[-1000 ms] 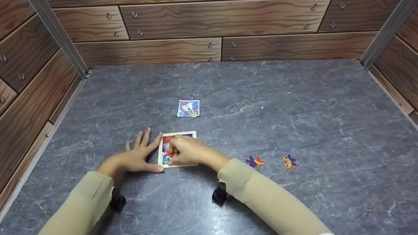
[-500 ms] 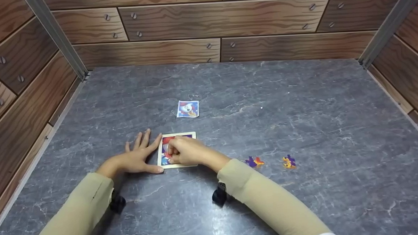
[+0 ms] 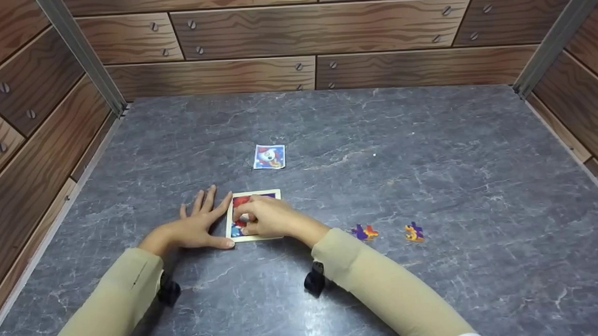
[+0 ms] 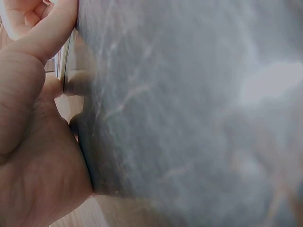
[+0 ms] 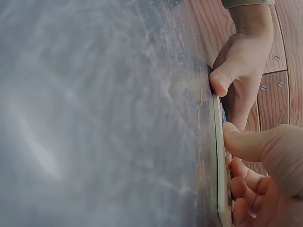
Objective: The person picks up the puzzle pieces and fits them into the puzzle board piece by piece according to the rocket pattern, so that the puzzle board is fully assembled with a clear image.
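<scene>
A small jigsaw puzzle (image 3: 240, 201) in a pale frame lies on the table, its red, blue and white picture partly covered by my right hand. My left hand (image 3: 196, 226) has its fingers spread on the tabletop, thumb and index finger touching the frame's left edge. Over the picture is my right hand (image 3: 271, 216), thumb and bent fingertips resting on it; a bit of picture shows between thumb and index finger. In the right wrist view the right thumb (image 5: 246, 142) touches the puzzle beside the frame's edge (image 5: 218, 156). No piece is visible between those fingertips.
Two loose puzzle pieces lie to the right, a purple and orange one (image 3: 365, 232) and a yellow and purple one (image 3: 414, 231). A small picture card (image 3: 269, 156) lies beyond the frame. Wood-patterned walls (image 3: 319, 30) enclose the grey marbled table (image 3: 453, 182).
My right index finger has stretched left across the picture and parted from the thumb. My left hand stays at the frame's edge; the loose pieces have not moved.
</scene>
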A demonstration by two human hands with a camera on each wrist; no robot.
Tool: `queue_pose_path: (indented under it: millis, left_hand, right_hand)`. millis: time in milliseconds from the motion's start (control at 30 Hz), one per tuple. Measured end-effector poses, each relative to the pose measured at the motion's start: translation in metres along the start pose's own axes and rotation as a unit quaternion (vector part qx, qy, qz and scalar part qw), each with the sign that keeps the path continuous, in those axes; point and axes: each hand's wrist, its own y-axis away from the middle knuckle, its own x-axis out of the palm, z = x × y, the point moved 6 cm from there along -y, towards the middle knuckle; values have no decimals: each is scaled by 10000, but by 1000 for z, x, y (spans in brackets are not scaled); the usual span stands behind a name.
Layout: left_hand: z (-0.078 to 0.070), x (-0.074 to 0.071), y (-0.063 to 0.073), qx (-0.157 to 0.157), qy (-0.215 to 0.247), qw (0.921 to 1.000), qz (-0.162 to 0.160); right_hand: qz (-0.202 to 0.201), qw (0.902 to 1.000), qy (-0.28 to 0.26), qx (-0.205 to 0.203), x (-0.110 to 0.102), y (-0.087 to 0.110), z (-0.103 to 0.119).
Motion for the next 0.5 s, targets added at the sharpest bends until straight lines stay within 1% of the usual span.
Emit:
queue_pose_path:
  millis: [300,500]
  left_hand:
    - [1,0,1,2,-20,10000,-16]
    - [1,0,0,-66,-9,9999,-94]
  right_hand:
    - [2,9999,67,-104,1,0,2]
    - [-25,10000,66,-53,0,1,2]
